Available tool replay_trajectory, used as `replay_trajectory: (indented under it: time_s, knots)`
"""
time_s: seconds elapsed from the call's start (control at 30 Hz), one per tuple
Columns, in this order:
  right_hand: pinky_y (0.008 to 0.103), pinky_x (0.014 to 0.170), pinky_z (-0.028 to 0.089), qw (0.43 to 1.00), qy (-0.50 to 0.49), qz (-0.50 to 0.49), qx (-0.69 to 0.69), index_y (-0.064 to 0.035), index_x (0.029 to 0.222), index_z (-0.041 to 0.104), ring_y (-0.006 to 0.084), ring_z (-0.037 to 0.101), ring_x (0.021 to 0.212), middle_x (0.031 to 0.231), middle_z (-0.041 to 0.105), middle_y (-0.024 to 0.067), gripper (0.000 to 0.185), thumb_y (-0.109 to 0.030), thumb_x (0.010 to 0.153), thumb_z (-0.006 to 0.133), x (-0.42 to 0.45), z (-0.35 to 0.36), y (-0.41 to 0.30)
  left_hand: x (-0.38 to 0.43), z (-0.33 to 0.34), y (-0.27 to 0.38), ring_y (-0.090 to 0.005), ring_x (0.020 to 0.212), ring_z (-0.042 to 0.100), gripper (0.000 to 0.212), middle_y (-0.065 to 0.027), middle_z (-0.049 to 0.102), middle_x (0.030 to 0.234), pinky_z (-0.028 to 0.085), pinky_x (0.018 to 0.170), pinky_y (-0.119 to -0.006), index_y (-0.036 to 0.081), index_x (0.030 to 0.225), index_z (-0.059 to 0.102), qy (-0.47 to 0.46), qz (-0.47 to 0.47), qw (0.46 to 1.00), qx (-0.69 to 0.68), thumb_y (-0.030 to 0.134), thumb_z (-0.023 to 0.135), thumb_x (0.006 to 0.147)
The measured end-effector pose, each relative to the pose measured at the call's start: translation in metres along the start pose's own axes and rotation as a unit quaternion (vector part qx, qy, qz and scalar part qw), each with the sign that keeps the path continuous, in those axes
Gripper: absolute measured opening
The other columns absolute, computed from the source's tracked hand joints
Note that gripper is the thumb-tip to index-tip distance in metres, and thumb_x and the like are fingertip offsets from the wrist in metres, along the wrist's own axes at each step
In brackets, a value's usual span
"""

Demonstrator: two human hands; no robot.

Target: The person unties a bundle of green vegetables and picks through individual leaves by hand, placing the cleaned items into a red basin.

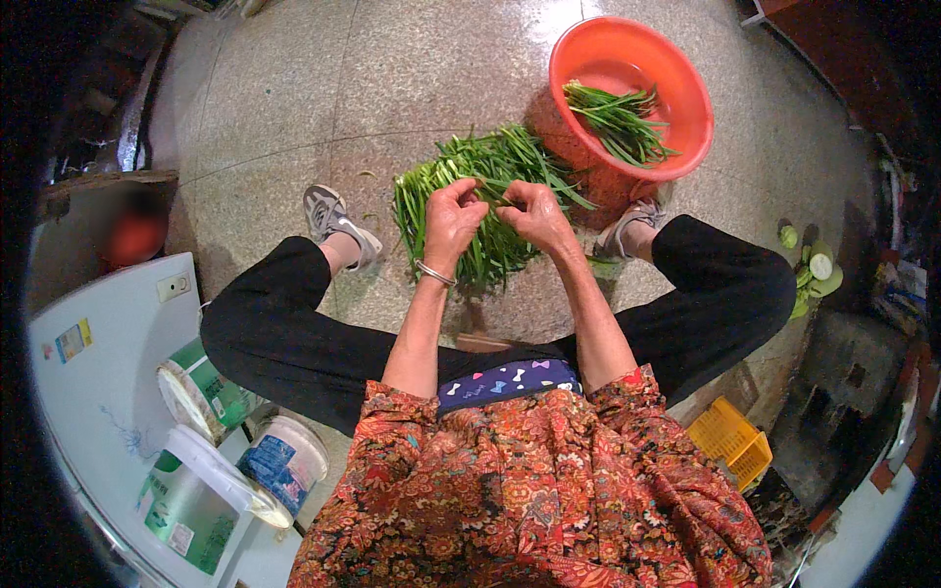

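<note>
A large heap of green garlic chives (500, 250) lies on the speckled floor between my feet. Over the middle of the heap, my left hand (454, 220), with a silver bangle at the wrist, pinches thin green leaves between thumb and fingers. My right hand (535, 213) is close beside it, its thumb and bent fingers pinching the same few leaves; the fingertips are partly hidden. Beyond the heap, to the right, stands a round red plastic basin (691, 154). A smaller bunch of chives (621, 121) rests inside it.
Several plastic buckets (283, 459) stand at the lower left by a white panel (110, 353) with a socket. A yellow plastic basket (724, 437) sits at the lower right. Pale green vegetables (817, 272) lie beyond my right knee. My shoes flank the heap.
</note>
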State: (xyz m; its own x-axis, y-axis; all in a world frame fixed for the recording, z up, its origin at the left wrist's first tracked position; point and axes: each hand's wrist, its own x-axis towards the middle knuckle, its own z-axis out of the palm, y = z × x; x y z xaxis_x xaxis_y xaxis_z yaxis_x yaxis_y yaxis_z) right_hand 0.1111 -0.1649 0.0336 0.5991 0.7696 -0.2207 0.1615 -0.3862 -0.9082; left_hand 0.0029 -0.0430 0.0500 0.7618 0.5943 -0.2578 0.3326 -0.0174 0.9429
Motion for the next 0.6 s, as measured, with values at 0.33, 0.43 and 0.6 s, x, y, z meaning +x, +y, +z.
replay_trajectory:
  time_s: [0.33,0.43,0.6]
  knots:
    - [0.0211,0.044,0.039,0.940,-0.052,0.101,0.323,-0.0057,0.077,0.046,0.0081,0.054,0.053,0.067,0.058,0.0039,0.017,-0.012,0.085,0.059,-0.005,0.017,-0.012,-0.003,0.006,-0.003,-0.0053,0.061,0.052,0.028,0.0007,0.059,0.073,0.043,0.056,-0.019,-0.003,0.103,0.062,0.061,-0.024,0.981,-0.183,-0.002,0.062,0.075]
    - [0.0196,0.043,0.036,0.972,-0.060,0.091,0.210,-0.0077,0.074,0.047,0.0055,0.054,0.054,0.065,0.056,0.0016,0.017,-0.011,0.084,0.060,-0.002,0.017,-0.014,-0.002,0.003,-0.019,-0.0052,0.062,0.053,0.029,0.0012,0.059,0.072,0.044,0.056,-0.019,-0.004,0.103,0.061,0.081,-0.025,0.976,-0.199,-0.001,0.063,0.075]
    - [0.0196,0.044,0.039,0.968,-0.062,0.100,0.221,-0.0076,0.071,0.049,0.0060,0.054,0.053,0.060,0.056,0.0014,0.017,-0.011,0.083,0.061,-0.001,0.010,-0.010,0.001,0.001,-0.014,-0.0058,0.065,0.055,0.030,0.0010,0.060,0.075,0.046,0.061,-0.019,-0.004,0.104,0.060,0.045,-0.049,0.977,-0.201,0.000,0.066,0.075]
